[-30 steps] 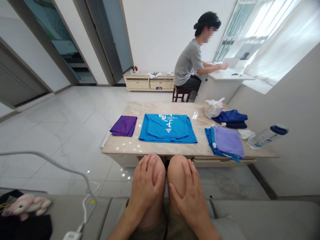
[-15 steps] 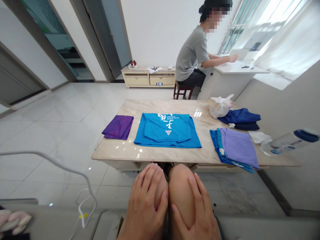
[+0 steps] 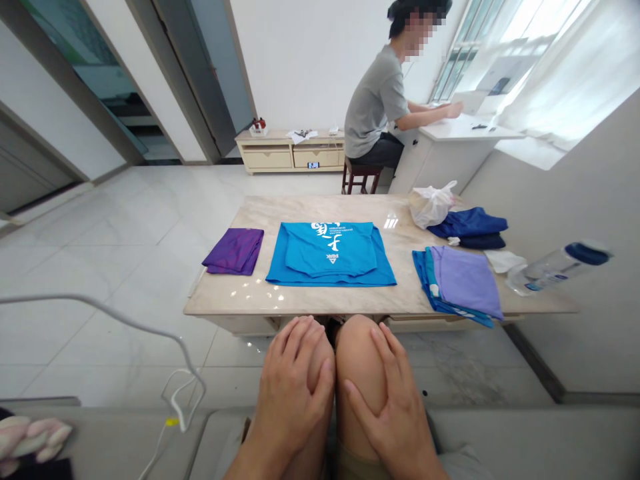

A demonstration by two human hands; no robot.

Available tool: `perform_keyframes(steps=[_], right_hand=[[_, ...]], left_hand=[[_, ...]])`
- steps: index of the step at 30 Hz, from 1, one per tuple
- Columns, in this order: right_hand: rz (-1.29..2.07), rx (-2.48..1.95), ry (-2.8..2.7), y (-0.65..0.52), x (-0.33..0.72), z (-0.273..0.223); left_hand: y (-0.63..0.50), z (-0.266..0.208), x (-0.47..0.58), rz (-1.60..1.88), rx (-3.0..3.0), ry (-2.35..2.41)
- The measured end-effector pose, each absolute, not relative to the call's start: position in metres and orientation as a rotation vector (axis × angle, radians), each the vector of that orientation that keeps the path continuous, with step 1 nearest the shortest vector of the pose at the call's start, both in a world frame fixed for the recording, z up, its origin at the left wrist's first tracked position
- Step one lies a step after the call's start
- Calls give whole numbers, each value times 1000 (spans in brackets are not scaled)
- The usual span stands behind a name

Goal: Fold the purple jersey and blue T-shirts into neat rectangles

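Observation:
My left hand (image 3: pixel 293 380) lies over my left knee, fingers stretched out and holding nothing. On my right knee rests my right hand (image 3: pixel 395 393), its thumb spread away from the fingers. Just beyond my knees, on the marble-topped table (image 3: pixel 310 303), is a folded blue T-shirt (image 3: pixel 330 253) with white lettering. A folded purple garment (image 3: pixel 233 251) lies to its left. To its right sits a stack of folded clothes, with a lilac garment (image 3: pixel 465 280) on top and blue ones (image 3: pixel 424 280) beneath. Neither hand touches the clothes.
Farther right on the table are a white plastic bag (image 3: pixel 433 203), dark blue clothing (image 3: pixel 470 227), a tissue (image 3: pixel 503 260) and a clear bottle (image 3: pixel 555 270). A person (image 3: pixel 375 107) sits at a white desk behind. A grey cable (image 3: pixel 125 317) arcs at the left.
My view has shifted slightly, so the table and its contents appear a little higher and more to the left. Both hands stay on the knees, and the clothes lie as before.

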State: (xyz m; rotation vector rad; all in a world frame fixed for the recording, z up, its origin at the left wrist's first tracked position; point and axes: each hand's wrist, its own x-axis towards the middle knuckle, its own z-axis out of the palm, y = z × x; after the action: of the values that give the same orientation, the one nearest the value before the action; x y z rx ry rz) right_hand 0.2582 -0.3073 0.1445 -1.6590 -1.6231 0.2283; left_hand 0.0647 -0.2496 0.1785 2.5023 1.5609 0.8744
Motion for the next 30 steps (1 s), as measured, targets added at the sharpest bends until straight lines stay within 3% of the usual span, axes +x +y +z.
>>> perform_keyframes(steps=[24,30], right_hand=[[-8,-1652,-1688,-314,247,127],[80,-1628,-1658,-309,255,145]], left_hand=[[-266,166,48,852,2520,1764],[-266,165,40,894,2515,1741]])
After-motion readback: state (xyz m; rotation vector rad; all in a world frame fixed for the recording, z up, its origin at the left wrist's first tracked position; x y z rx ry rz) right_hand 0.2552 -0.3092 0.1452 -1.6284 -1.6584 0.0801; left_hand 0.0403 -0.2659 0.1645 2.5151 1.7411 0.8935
